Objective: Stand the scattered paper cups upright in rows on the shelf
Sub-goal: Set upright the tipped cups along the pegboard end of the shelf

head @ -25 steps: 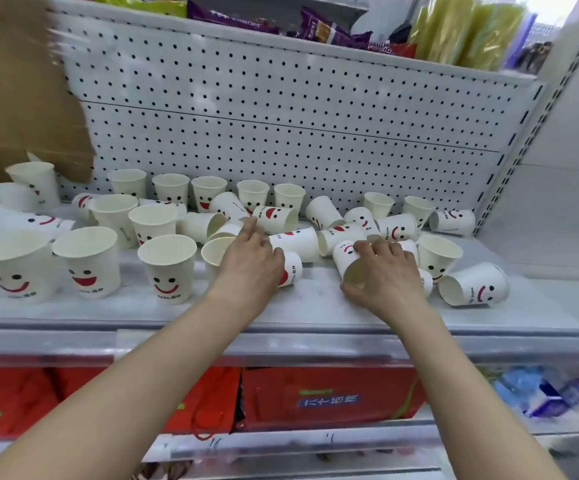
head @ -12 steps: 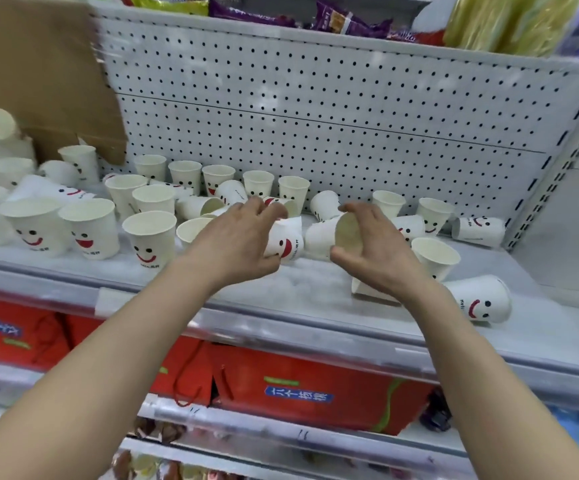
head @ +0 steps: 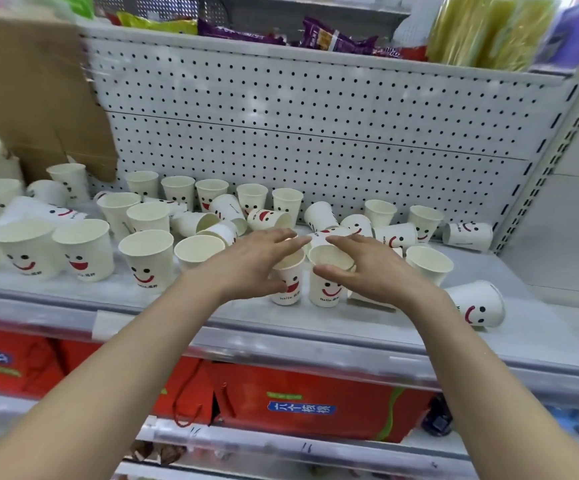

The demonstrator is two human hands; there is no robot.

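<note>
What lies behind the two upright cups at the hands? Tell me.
Toppled cups lying on their sides, then upright cups along the pegboard. The left hand and right hand cover whatever is directly behind the two front cups.

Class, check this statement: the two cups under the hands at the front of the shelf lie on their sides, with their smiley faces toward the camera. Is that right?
Not quite. The head view shows the left cup under the left hand and the right cup under the right hand standing upright, openings up. They are at the front of the shelf, smiley faces toward the camera.
</note>
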